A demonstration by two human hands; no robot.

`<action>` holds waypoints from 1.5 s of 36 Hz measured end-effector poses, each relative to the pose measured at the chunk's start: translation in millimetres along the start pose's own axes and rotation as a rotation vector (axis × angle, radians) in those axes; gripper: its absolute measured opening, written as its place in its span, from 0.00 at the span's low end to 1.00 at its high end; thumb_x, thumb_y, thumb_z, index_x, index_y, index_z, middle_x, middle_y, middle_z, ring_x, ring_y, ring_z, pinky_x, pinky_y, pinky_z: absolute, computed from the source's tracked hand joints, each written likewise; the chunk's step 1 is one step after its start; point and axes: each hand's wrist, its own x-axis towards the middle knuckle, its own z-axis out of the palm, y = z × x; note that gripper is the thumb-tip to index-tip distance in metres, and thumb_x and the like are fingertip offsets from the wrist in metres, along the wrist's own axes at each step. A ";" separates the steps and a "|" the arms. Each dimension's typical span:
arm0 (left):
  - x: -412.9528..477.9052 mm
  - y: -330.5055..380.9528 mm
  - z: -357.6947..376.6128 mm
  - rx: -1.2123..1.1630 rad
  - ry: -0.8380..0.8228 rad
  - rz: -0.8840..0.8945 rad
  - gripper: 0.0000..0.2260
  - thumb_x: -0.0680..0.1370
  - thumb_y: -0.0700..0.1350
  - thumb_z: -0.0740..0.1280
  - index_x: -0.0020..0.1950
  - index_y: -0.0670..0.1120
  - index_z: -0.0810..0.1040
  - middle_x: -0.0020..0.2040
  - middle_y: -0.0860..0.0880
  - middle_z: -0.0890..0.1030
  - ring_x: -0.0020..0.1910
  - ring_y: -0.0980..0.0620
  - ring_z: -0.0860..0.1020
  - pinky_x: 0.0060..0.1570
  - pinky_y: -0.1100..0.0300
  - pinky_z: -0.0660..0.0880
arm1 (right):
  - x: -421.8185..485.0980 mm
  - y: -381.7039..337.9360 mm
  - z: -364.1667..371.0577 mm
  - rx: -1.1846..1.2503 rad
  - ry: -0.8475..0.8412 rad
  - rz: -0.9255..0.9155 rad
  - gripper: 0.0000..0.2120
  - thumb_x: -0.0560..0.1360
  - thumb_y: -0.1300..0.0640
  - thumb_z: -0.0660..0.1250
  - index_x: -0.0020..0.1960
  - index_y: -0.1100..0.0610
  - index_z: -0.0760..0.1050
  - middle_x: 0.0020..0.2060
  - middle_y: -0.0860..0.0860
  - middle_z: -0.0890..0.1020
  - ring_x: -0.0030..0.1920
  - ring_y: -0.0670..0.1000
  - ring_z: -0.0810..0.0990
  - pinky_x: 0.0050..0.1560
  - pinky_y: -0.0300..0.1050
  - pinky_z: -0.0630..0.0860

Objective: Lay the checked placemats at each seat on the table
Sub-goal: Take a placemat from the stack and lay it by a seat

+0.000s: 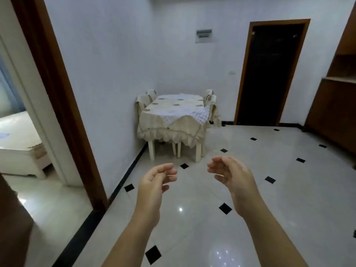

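Both hands are free. The left hand (154, 182) and the right hand (229, 174) are raised side by side, well short of the table (169, 132), with fingers loosely curled and nothing held. Between them and the table lies a glossy tiled floor (250, 191).

The table stands in the room's corner under a frilled cream tablecloth (154, 120). On the table's near right corner a checked placemat (201, 114) lies askew, partly draped over the edge and hanging down the table's side. More checked cloth (169, 112) lies across the near middle of the table top, and another patch (178, 96) shows at the table's far end. From here I cannot tell how many pieces there are or whether they overlap. Covered chairs (143, 101) stand at the table's left and right sides.

Since it sags over the corner, the mat is probably thin, limp fabric: light, not fragile, and quick to fold on itself. It may also slide on the tablecloth or drag it along. The sensible hold is a pinch at two neighbouring corners, one per hand, lifting it clear rather than pulling. Then lower it flat in front of a chair and smooth it outward.
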 end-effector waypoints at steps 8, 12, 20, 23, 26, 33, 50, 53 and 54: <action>94.1 -21.1 51.2 0.023 -0.004 0.028 0.15 0.79 0.35 0.56 0.46 0.48 0.80 0.37 0.53 0.83 0.39 0.56 0.80 0.48 0.58 0.72 | 106.4 10.1 -13.0 0.014 -0.040 -0.044 0.13 0.79 0.60 0.55 0.44 0.58 0.77 0.38 0.53 0.82 0.45 0.54 0.80 0.55 0.52 0.74; 150.2 -24.0 86.2 -0.006 0.028 0.031 0.15 0.79 0.35 0.55 0.45 0.47 0.80 0.37 0.53 0.83 0.39 0.54 0.79 0.47 0.58 0.71 | 170.6 7.3 -22.4 0.034 -0.056 -0.048 0.14 0.79 0.61 0.54 0.42 0.57 0.77 0.37 0.53 0.82 0.43 0.52 0.80 0.54 0.51 0.73; 245.0 -40.5 137.3 -0.016 0.055 0.037 0.16 0.79 0.34 0.55 0.44 0.48 0.80 0.36 0.53 0.83 0.37 0.56 0.78 0.44 0.60 0.71 | 281.5 22.7 -27.8 0.096 -0.085 0.000 0.14 0.79 0.62 0.55 0.42 0.58 0.77 0.34 0.51 0.82 0.41 0.51 0.80 0.51 0.48 0.73; 273.5 -45.7 143.6 -0.010 0.065 0.033 0.16 0.78 0.34 0.55 0.44 0.49 0.80 0.36 0.54 0.84 0.36 0.57 0.78 0.43 0.60 0.70 | 307.8 31.7 -28.2 0.072 -0.082 0.031 0.13 0.79 0.62 0.55 0.42 0.58 0.77 0.36 0.53 0.82 0.41 0.52 0.80 0.51 0.49 0.72; 314.2 -54.4 154.4 -0.015 0.080 0.039 0.16 0.78 0.34 0.55 0.44 0.48 0.80 0.36 0.54 0.83 0.35 0.58 0.79 0.43 0.60 0.69 | 349.0 41.0 -28.2 0.067 -0.078 0.042 0.13 0.79 0.62 0.55 0.42 0.58 0.77 0.36 0.52 0.82 0.41 0.52 0.80 0.52 0.49 0.72; 413.7 -80.2 173.1 -0.008 0.048 0.008 0.16 0.78 0.34 0.55 0.44 0.48 0.80 0.37 0.53 0.83 0.35 0.58 0.78 0.42 0.61 0.70 | 445.0 67.5 -8.8 0.045 -0.060 0.047 0.12 0.78 0.62 0.57 0.42 0.58 0.77 0.33 0.50 0.83 0.40 0.51 0.81 0.51 0.49 0.74; 747.1 -99.9 159.5 -0.061 0.117 -0.019 0.15 0.77 0.33 0.55 0.44 0.48 0.79 0.40 0.49 0.82 0.35 0.57 0.77 0.42 0.63 0.69 | 750.0 116.1 131.6 0.031 -0.169 0.081 0.11 0.78 0.62 0.57 0.43 0.59 0.77 0.36 0.53 0.81 0.38 0.50 0.80 0.42 0.41 0.74; 793.0 -105.7 165.1 -0.060 0.100 -0.045 0.15 0.78 0.33 0.55 0.44 0.46 0.79 0.39 0.49 0.81 0.35 0.56 0.77 0.41 0.64 0.70 | 794.8 124.8 141.0 0.048 -0.139 0.112 0.12 0.78 0.62 0.56 0.42 0.58 0.76 0.35 0.53 0.81 0.38 0.50 0.80 0.42 0.40 0.74; 807.4 -108.6 167.2 -0.059 0.091 -0.055 0.15 0.78 0.33 0.55 0.44 0.46 0.79 0.39 0.49 0.81 0.35 0.56 0.77 0.40 0.65 0.71 | 809.9 128.3 144.2 0.056 -0.129 0.123 0.12 0.78 0.62 0.56 0.41 0.58 0.76 0.35 0.53 0.81 0.37 0.50 0.80 0.42 0.41 0.74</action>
